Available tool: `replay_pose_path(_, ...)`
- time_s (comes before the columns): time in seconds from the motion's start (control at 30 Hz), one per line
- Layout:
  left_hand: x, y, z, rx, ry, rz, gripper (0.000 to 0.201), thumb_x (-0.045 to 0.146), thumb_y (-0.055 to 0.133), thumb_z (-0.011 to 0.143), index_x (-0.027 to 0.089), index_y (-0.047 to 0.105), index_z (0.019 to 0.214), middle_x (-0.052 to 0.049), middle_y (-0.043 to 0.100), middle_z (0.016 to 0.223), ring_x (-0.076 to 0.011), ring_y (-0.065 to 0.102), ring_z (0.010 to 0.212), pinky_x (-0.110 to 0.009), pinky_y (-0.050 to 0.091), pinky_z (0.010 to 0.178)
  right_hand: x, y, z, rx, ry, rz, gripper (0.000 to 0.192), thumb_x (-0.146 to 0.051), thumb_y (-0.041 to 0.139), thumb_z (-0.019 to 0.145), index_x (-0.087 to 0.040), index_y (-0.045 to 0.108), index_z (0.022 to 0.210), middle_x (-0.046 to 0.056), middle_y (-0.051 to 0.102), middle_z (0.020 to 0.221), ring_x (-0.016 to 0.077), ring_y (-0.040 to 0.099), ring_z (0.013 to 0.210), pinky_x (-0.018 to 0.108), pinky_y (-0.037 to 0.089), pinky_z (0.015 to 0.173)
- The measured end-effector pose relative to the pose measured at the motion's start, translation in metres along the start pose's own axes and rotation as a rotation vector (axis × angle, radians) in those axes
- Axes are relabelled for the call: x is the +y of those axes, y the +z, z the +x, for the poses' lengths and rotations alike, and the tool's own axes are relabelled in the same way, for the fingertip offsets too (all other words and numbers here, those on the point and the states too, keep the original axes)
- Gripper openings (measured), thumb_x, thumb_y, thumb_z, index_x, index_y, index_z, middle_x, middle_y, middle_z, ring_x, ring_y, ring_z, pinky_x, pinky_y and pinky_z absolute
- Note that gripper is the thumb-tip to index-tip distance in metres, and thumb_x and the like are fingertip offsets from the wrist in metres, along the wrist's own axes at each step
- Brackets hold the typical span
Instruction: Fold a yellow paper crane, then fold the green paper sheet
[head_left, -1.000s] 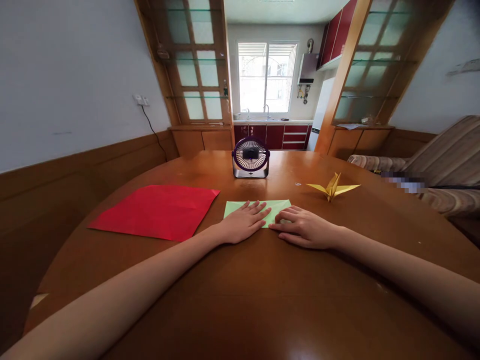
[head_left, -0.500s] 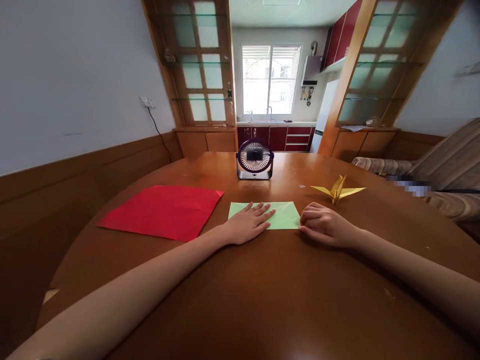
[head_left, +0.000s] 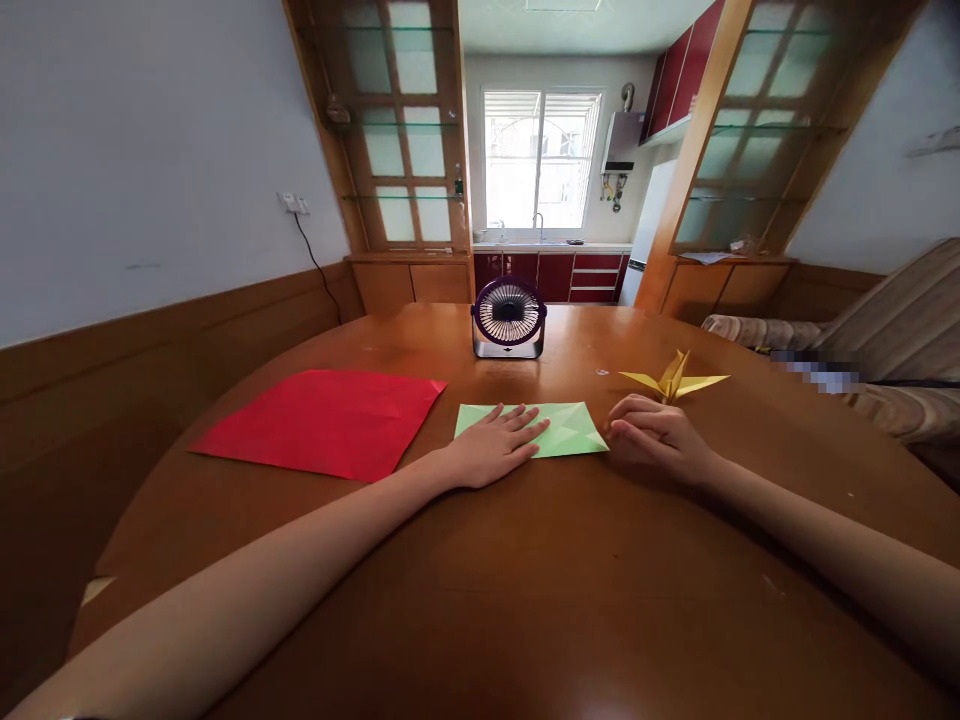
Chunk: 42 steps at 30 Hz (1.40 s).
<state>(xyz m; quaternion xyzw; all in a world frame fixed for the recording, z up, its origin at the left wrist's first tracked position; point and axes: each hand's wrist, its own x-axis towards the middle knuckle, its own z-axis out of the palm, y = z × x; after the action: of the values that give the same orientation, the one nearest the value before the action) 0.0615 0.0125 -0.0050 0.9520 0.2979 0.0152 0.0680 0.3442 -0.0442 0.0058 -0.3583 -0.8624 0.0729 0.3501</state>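
Note:
A folded sheet of light green paper (head_left: 566, 430) lies on the table in front of me, with crease lines across it. My left hand (head_left: 491, 447) rests flat on its left half, fingers spread. Just off the paper's right corner is my right hand (head_left: 660, 435), its fingers curled in toward the thumb; I see nothing in them. A small gap shows between these fingertips and the green corner. Behind my right hand stands a folded yellow paper crane (head_left: 673, 380), wings out.
A large red paper sheet (head_left: 322, 425) lies flat to the left on the round wooden table (head_left: 480, 600). At the back stands a small purple desk fan (head_left: 509, 315). A striped sofa (head_left: 900, 330) is off to the right.
My right hand has let go of the green paper's right corner and moved slightly right and up. The corner now shows. My left hand stays in place.

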Motion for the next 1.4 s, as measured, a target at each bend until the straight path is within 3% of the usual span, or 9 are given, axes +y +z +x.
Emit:
replay_pose_path(0.07,0.001,-0.001,0.000,-0.003,-0.005,-0.002,0.055,0.047,0.013,0.101,0.026,0.018,0.152,-0.004,0.012,0.159,-0.0205,0.009,0.147,-0.044,0.004,0.118,-0.008,0.006,0.002,-0.051,-0.036,0.007,0.035,-0.037,0.038,0.099,-0.022,0.067,0.112,0.010,0.065,0.113,0.0243,0.058,0.108,0.043,0.049,0.092)
replay_pose_path(0.13,0.002,0.000,0.001,0.000,-0.010,0.001,0.055,0.048,0.013,0.101,0.027,0.019,0.151,-0.003,0.012,0.159,-0.0207,0.009,0.147,-0.044,0.004,0.118,-0.013,0.013,0.005,-0.182,-0.075,-0.021,0.040,-0.036,0.037,0.100,-0.025,0.050,0.137,0.009,0.052,0.139,0.0250,0.046,0.130,0.048,0.039,0.108)
replay_pose_path(0.23,0.002,0.002,0.002,0.014,-0.040,0.013,0.060,0.050,0.014,0.100,0.021,0.017,0.152,-0.006,0.012,0.159,-0.0204,0.008,0.147,-0.041,0.004,0.119,-0.016,0.023,0.006,-0.385,-0.071,-0.085,0.054,-0.040,0.038,0.100,-0.023,0.026,0.150,0.008,0.026,0.156,0.0245,0.025,0.143,0.049,0.024,0.118)
replay_pose_path(0.4,0.003,0.004,0.001,0.038,-0.128,0.026,0.073,0.054,0.017,0.098,0.005,0.014,0.151,-0.014,0.011,0.158,-0.0217,0.009,0.147,-0.036,0.006,0.119,-0.011,0.030,0.004,-0.544,-0.028,-0.145,0.069,-0.050,0.041,0.097,-0.020,0.013,0.152,0.010,0.013,0.158,0.0261,0.016,0.146,0.046,0.017,0.120)
replay_pose_path(0.53,0.004,0.005,-0.001,0.071,-0.157,0.020,0.075,0.058,0.015,0.096,0.007,0.017,0.151,-0.015,0.014,0.157,-0.0232,0.012,0.147,-0.037,0.009,0.119,-0.009,0.029,0.003,-0.574,-0.031,-0.158,0.074,-0.055,0.042,0.095,-0.024,0.008,0.153,0.008,0.008,0.159,0.0265,0.010,0.147,0.046,0.013,0.121)
replay_pose_path(0.67,0.001,0.007,-0.006,0.095,-0.190,0.036,0.077,0.062,0.014,0.095,0.008,0.018,0.151,-0.015,0.016,0.157,-0.0241,0.014,0.146,-0.038,0.008,0.119,-0.009,0.028,0.004,-0.579,-0.024,-0.136,0.071,-0.055,0.044,0.094,-0.027,0.014,0.152,0.005,0.009,0.159,0.0280,0.009,0.147,0.048,0.012,0.120)
replay_pose_path(0.9,-0.003,0.011,-0.019,0.093,-0.298,0.094,0.073,0.054,0.014,0.098,0.004,0.017,0.150,-0.015,0.013,0.157,-0.0246,0.011,0.147,-0.043,0.010,0.119,-0.014,0.025,0.007,-0.636,0.019,-0.151,0.069,-0.057,0.042,0.094,-0.031,0.014,0.151,0.002,0.003,0.159,0.0292,0.006,0.147,0.050,0.007,0.120)
replay_pose_path(1.4,-0.010,0.009,-0.052,0.120,-0.369,0.150,0.063,0.044,0.016,0.099,0.006,0.025,0.149,-0.012,0.016,0.157,-0.0225,0.015,0.146,-0.040,0.014,0.119,-0.011,0.027,0.005,-0.594,-0.001,-0.156,0.069,-0.056,0.044,0.094,-0.032,0.015,0.151,0.003,0.006,0.159,0.0299,0.009,0.146,0.051,0.011,0.120)
